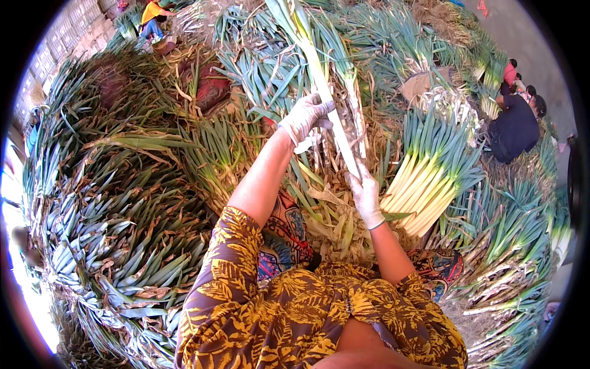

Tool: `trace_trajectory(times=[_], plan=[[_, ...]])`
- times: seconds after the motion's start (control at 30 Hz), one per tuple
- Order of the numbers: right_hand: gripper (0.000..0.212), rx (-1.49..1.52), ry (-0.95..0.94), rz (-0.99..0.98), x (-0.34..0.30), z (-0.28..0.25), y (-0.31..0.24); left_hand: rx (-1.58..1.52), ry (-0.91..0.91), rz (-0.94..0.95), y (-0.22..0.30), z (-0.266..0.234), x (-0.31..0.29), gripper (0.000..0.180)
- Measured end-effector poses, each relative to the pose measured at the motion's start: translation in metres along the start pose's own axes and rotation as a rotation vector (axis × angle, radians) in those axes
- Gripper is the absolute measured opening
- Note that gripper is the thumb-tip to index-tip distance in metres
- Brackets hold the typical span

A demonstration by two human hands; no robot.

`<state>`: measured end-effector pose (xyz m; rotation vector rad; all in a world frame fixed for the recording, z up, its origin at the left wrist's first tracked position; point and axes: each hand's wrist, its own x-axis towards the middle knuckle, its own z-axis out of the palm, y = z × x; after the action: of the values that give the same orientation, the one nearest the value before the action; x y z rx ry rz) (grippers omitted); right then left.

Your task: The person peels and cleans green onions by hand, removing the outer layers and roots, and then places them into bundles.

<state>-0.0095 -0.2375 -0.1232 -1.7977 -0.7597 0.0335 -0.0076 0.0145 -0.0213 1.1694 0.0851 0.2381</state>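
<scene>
A long leek (340, 134) slants up and away in front of me, its shaft white low down and its leaves green at the far end. My left hand (305, 120), in a thin white glove, is closed round the middle of the shaft. Lower down, my right hand (367, 195), also gloved, grips the leek near its root end; the very tip is partly hidden by the fingers. Just right of that hand lies a stack of peeled leeks (424, 181) with pale shafts and green tops. Stripped dry leaves (335, 224) are heaped below the held leek.
Unpeeled leeks (123, 227) form a big mound on my left. More leeks (510, 246) with roots spread along the right. A person in dark clothes (515, 129) crouches at the right; another in a yellow top (152, 12) sits far left. A dark red sack (206, 86) lies ahead.
</scene>
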Motion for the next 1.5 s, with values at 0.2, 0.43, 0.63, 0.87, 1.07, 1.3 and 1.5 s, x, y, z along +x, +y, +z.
trace_trajectory(times=[0.2, 0.43, 0.63, 0.87, 1.07, 1.3, 1.5], plan=[[0.046, -0.085, -0.019, 0.071, -0.012, 0.010, 0.020, 0.077, 0.042, 0.020, 0.003, 0.000, 0.001, 0.033], [0.040, -0.108, -0.183, 0.214, -0.070, 0.004, 0.055, -0.231, 0.249, 0.131, 0.003, -0.047, 0.010, 0.021], [0.064, 0.665, -0.434, 0.607, -0.077, -0.009, 0.025, -0.521, 0.054, 0.154, 0.007, -0.030, 0.012, 0.033], [0.044, 0.301, -0.311, 0.476, -0.081, -0.011, 0.035, -0.323, 0.175, 0.115, 0.009, -0.038, 0.018, 0.019], [0.043, 0.107, -0.221, 0.418, -0.081, -0.019, 0.022, -0.231, 0.262, 0.103, 0.005, -0.047, 0.021, 0.014], [0.059, 0.555, -0.374, 0.669, -0.085, -0.020, -0.017, -0.420, 0.280, 0.035, 0.010, -0.041, 0.020, 0.013], [0.034, 0.369, -0.101, 0.389, -0.068, -0.024, 0.013, 0.264, 0.085, 0.029, 0.008, 0.005, -0.009, 0.030]])
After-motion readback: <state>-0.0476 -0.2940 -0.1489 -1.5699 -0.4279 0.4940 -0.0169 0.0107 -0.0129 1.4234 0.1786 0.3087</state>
